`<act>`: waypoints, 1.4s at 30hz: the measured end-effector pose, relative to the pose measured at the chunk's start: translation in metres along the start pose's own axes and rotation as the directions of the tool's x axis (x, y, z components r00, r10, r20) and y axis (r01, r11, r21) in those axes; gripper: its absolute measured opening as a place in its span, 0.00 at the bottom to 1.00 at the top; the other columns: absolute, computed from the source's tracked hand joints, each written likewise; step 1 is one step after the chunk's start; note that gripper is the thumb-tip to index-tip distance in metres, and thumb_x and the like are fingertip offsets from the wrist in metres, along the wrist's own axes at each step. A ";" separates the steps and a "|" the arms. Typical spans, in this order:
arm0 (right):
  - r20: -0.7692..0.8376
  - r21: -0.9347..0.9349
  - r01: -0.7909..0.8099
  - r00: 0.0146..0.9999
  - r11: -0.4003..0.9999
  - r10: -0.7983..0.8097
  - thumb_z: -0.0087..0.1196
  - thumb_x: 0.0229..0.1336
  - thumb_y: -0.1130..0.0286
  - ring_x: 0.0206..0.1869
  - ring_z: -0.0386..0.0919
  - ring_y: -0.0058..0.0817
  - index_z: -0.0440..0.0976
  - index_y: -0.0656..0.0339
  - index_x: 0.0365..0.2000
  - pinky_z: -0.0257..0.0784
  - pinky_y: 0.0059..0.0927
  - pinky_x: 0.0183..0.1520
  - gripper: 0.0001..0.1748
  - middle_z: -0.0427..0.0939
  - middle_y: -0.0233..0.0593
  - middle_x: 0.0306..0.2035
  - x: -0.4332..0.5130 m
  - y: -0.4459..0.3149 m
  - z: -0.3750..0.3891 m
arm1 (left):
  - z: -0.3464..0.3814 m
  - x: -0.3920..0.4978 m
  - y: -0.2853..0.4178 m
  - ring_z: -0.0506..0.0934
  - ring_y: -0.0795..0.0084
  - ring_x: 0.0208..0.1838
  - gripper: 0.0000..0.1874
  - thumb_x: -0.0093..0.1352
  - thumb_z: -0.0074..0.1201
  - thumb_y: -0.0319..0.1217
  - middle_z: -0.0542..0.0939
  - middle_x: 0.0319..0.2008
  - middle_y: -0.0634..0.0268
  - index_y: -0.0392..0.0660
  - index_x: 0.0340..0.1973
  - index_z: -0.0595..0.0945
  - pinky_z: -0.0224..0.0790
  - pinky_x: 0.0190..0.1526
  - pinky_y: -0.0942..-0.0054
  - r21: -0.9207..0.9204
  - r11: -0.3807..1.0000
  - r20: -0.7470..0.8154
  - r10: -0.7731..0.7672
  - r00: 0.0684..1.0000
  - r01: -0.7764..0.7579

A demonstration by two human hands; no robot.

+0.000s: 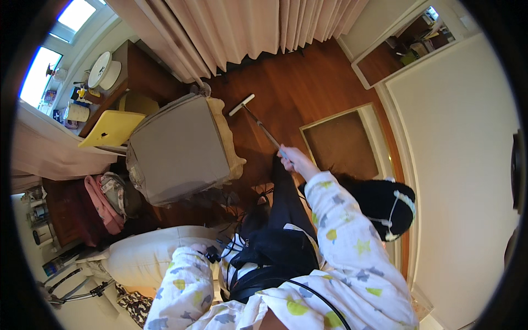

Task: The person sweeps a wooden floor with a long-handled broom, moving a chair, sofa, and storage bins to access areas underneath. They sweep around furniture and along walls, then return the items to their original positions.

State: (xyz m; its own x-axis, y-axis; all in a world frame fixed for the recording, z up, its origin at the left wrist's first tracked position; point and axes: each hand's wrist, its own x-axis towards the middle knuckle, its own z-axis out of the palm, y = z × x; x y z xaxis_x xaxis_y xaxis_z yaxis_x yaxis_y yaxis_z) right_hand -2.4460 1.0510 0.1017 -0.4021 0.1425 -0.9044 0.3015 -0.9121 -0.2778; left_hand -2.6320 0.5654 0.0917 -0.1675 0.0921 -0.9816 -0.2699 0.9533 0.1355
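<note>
My right hand [292, 157] is closed around the grey handle of a long-handled floor tool with a flat white head [241, 104]. Its head rests on the reddish wooden floor [280, 86], between a grey-covered box-like piece of furniture and a mirror leaning low by the wall. My left hand [199, 248] is close to my body at the lower centre, beside black cables and a small black object; its fingers are mostly hidden, so whether it grips anything does not show.
The grey-covered furniture [177, 148] stands left of the tool. A yellow laptop [113, 128] is beside it, near a windowsill with bottles and a white round stand. Pink curtains [235, 29] hang ahead. A framed brown panel [342, 144] and a black bag [392, 206] are at right. Cables lie near my legs.
</note>
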 end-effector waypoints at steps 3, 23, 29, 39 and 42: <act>0.046 0.073 -0.036 0.998 0.997 0.033 0.39 0.58 0.55 0.07 0.51 0.14 0.58 0.57 0.21 0.46 0.14 0.07 0.17 0.55 0.26 0.10 0.066 -0.069 0.018 | 0.002 -0.009 0.002 0.70 0.57 0.45 0.20 0.59 0.42 0.41 0.71 0.46 0.56 0.45 0.44 0.72 0.61 0.41 0.49 -0.184 0.980 -0.044 -0.080 0.996 0.071; -0.131 -0.413 -0.159 0.985 0.897 0.114 0.41 0.56 0.52 0.08 0.52 0.17 0.63 0.57 0.29 0.47 0.18 0.09 0.18 0.58 0.30 0.10 0.092 -0.101 -0.099 | -0.013 -0.041 0.129 0.65 0.55 0.50 0.23 0.60 0.39 0.45 0.65 0.51 0.57 0.50 0.49 0.66 0.56 0.44 0.41 -0.676 0.728 -0.204 -0.334 0.920 0.114; -0.090 -0.578 -0.027 0.995 0.815 -0.030 0.42 0.54 0.54 0.08 0.58 0.22 0.64 0.60 0.20 0.53 0.25 0.08 0.19 0.61 0.33 0.09 0.103 -0.118 -0.071 | -0.053 0.007 0.210 0.64 0.54 0.51 0.24 0.61 0.38 0.46 0.64 0.53 0.57 0.51 0.50 0.65 0.54 0.45 0.39 -0.688 0.722 -0.301 -0.194 0.934 -0.072; -0.215 -0.712 -0.194 0.975 0.675 0.053 0.39 0.52 0.59 0.07 0.60 0.28 0.63 0.56 0.08 0.47 0.31 0.08 0.21 0.61 0.33 0.06 0.093 -0.078 -0.129 | -0.095 0.034 0.474 0.51 0.60 0.63 0.35 0.52 0.50 0.46 0.52 0.62 0.61 0.52 0.55 0.63 0.38 0.55 0.42 -0.407 0.719 -0.614 0.241 0.752 -0.563; -0.248 -0.766 -0.038 0.938 0.642 -0.240 0.41 0.45 0.67 0.14 0.70 0.33 0.69 0.59 0.11 0.59 0.35 0.14 0.14 0.71 0.40 0.12 0.041 -0.050 -0.155 | -0.070 0.016 0.527 0.51 0.61 0.62 0.38 0.51 0.53 0.45 0.53 0.62 0.62 0.47 0.56 0.62 0.42 0.56 0.48 -0.271 0.689 -0.531 0.476 0.701 -0.673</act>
State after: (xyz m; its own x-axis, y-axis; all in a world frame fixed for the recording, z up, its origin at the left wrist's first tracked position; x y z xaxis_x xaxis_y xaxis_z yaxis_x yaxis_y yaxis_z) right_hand -2.3435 1.1616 0.0281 -0.2349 0.4482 -0.8625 0.8710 -0.2968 -0.3915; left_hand -2.8436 1.0488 0.1565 -0.7493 0.3657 -0.5521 -0.3300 0.5166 0.7901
